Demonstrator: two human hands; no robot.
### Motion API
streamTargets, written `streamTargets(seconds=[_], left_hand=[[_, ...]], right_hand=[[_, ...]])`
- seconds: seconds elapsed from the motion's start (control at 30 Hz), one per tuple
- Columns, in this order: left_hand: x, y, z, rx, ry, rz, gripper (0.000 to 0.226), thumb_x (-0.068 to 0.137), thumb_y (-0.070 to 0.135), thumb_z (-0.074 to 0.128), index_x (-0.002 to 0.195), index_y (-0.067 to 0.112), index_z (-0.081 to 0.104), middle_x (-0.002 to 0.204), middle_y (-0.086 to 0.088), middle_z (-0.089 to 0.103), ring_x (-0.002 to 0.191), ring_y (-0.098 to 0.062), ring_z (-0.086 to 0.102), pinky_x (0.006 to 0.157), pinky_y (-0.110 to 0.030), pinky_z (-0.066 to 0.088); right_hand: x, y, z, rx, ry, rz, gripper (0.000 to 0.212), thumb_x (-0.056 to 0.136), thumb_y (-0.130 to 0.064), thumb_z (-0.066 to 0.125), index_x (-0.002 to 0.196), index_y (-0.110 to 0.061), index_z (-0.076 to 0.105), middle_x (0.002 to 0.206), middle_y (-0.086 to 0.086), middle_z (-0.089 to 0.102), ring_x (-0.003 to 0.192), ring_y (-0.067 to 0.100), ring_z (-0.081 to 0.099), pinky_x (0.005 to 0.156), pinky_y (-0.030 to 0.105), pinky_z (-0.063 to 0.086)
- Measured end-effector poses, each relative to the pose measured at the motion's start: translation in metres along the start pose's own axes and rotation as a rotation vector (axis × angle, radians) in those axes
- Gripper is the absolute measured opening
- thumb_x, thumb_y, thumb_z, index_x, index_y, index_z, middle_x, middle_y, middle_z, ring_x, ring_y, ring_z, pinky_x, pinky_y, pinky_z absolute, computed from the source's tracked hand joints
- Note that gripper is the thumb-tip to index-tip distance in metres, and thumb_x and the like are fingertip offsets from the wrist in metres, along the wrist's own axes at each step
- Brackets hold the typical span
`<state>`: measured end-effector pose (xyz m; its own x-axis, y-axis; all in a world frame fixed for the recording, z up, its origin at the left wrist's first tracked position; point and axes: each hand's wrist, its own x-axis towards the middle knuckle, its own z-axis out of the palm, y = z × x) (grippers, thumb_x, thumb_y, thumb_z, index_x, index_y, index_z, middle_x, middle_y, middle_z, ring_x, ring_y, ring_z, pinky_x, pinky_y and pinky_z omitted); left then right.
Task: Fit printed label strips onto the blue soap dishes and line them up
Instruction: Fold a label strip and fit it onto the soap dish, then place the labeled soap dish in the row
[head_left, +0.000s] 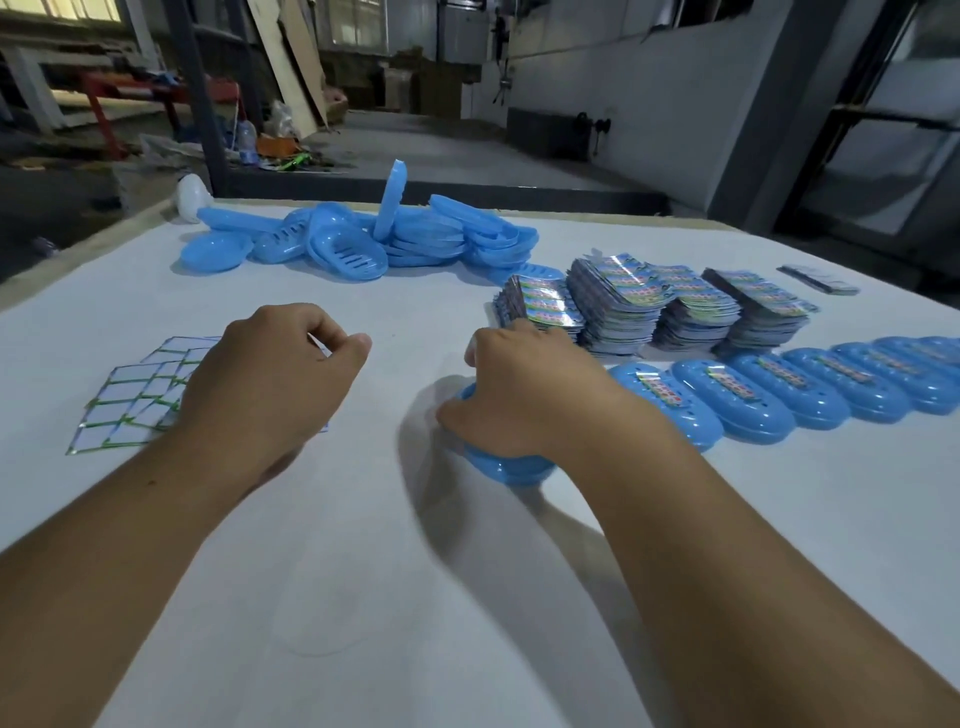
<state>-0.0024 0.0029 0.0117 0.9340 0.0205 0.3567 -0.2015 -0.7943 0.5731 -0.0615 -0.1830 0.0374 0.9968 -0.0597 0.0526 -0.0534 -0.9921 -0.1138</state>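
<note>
Right hand curls over a blue soap dish, fingers wrapped round its far edge, pressing it to the white table. Left hand loosely curled over the fanned label strips; cannot tell whether it pinches one. The dish sits just left of the labelled row, at its open end. Best practice, I judge: steady the dish, seat the strip centred, then slide it flush against its neighbour. Dish is glossy translucent blue, oval; whether it carries a label is hidden.
</note>
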Motion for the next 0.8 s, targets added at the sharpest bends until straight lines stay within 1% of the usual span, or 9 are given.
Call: streamTargets(seconds=[0.07,0.13,0.2,0.27,0.4,0.57,0.63,0.7,0.8], left_hand=[[0.001,-0.001,0.0,0.002,-0.001,0.004,0.03,0.087,0.055,0.062,0.072,0.029,0.063,0.054,0.01,0.065,0.059,-0.006,0.061,0.062,-0.031,0.044],[0.002,-0.004,0.001,-0.003,0.003,0.016,0.03,0.087,0.055,0.063,0.072,0.029,0.063,0.058,0.011,0.065,0.064,-0.009,0.06,0.063,-0.033,0.044],[0.003,-0.006,0.003,-0.02,0.008,0.022,0.03,0.086,0.056,0.064,0.071,0.029,0.063,0.064,0.01,0.064,0.068,-0.014,0.059,0.066,-0.036,0.046],[0.004,-0.007,0.004,-0.028,0.014,0.025,0.03,0.086,0.055,0.065,0.071,0.029,0.063,0.064,0.011,0.064,0.068,-0.012,0.058,0.067,-0.036,0.045],[0.006,-0.008,0.005,-0.052,0.004,0.036,0.029,0.087,0.053,0.066,0.07,0.029,0.063,0.066,0.01,0.064,0.07,-0.012,0.058,0.068,-0.036,0.044],[0.004,-0.007,0.004,-0.051,0.003,0.039,0.029,0.087,0.053,0.066,0.07,0.029,0.063,0.066,0.01,0.063,0.069,-0.01,0.056,0.065,-0.034,0.041],[0.004,-0.006,0.003,-0.048,0.002,0.037,0.029,0.087,0.053,0.066,0.071,0.029,0.063,0.063,0.01,0.063,0.068,-0.009,0.056,0.062,-0.033,0.04],[0.003,-0.006,0.002,-0.046,-0.009,0.026,0.029,0.087,0.053,0.065,0.072,0.029,0.063,0.062,0.011,0.063,0.067,-0.01,0.058,0.061,-0.031,0.04],[0.002,-0.003,0.001,-0.041,-0.023,0.004,0.028,0.087,0.053,0.064,0.073,0.03,0.063,0.065,0.012,0.063,0.062,-0.008,0.06,0.058,-0.029,0.039]], right_hand=[[-0.001,0.003,-0.003,0.036,-0.005,0.005,0.055,0.084,-0.044,0.063,0.133,-0.021,0.055,0.133,0.009,0.05,0.123,0.037,0.043,0.089,0.04,0.039],[-0.001,0.007,-0.006,0.051,-0.006,0.012,0.055,0.083,-0.037,0.065,0.134,-0.021,0.055,0.131,0.01,0.051,0.122,0.037,0.044,0.093,0.039,0.042],[-0.001,0.011,-0.008,0.059,-0.003,0.039,0.056,0.082,-0.03,0.067,0.136,-0.02,0.055,0.131,0.01,0.051,0.123,0.038,0.044,0.094,0.039,0.043],[-0.001,0.015,-0.01,0.067,0.006,0.067,0.054,0.083,-0.024,0.065,0.136,-0.019,0.055,0.133,0.01,0.052,0.123,0.038,0.045,0.095,0.04,0.043],[0.002,0.022,-0.01,0.059,0.02,0.093,0.054,0.081,-0.012,0.058,0.135,-0.016,0.055,0.129,0.012,0.055,0.116,0.038,0.048,0.092,0.039,0.044],[0.007,0.026,-0.007,0.053,0.013,0.108,0.054,0.083,-0.012,0.056,0.137,-0.016,0.054,0.134,0.011,0.055,0.121,0.039,0.048,0.1,0.041,0.046],[0.008,0.026,-0.006,0.06,0.019,0.112,0.053,0.083,-0.013,0.056,0.136,-0.017,0.056,0.134,0.011,0.056,0.122,0.039,0.048,0.097,0.039,0.046],[0.011,0.025,-0.004,0.079,0.038,0.103,0.048,0.083,-0.016,0.059,0.131,-0.017,0.059,0.132,0.009,0.058,0.122,0.037,0.049,0.095,0.038,0.048],[0.016,0.02,0.003,0.129,0.091,0.042,0.04,0.086,-0.023,0.062,0.126,-0.017,0.063,0.126,0.006,0.062,0.121,0.034,0.052,0.097,0.04,0.049]])
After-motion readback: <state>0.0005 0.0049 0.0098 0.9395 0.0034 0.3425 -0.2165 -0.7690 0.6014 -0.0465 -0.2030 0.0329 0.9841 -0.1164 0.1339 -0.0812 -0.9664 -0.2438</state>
